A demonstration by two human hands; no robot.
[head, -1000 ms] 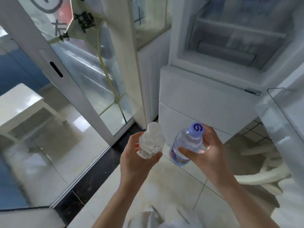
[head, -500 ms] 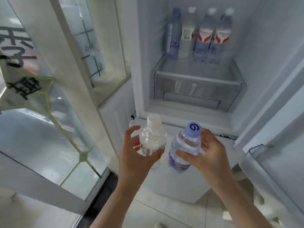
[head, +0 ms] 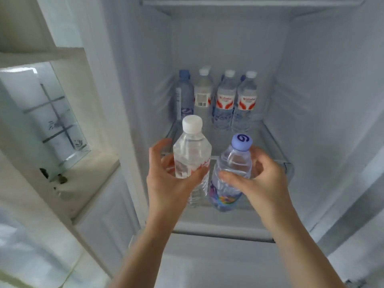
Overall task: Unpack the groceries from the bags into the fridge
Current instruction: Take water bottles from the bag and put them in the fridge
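Note:
My left hand (head: 166, 181) grips a clear water bottle with a white cap (head: 192, 154), held upright. My right hand (head: 261, 179) grips a water bottle with a purple cap and colourful label (head: 232, 169), tilted slightly. Both bottles are side by side in front of the open fridge's glass shelf (head: 270, 138). At the back of that shelf stand several water bottles in a row: a blue-capped one (head: 184, 94) at the left, then white-capped ones with red labels (head: 225, 100).
The fridge's white left wall (head: 133, 100) and right wall (head: 311, 100) frame the compartment. An upper shelf edge (head: 249, 3) runs across the top. A frosted glass panel (head: 52, 121) and a white ledge (head: 87, 169) lie to the left. The front half of the glass shelf is bare.
The view has swung up from the floor to the fridge's inside. Both hands have risen with their bottles toward the shelf, which now fills the middle of the view.

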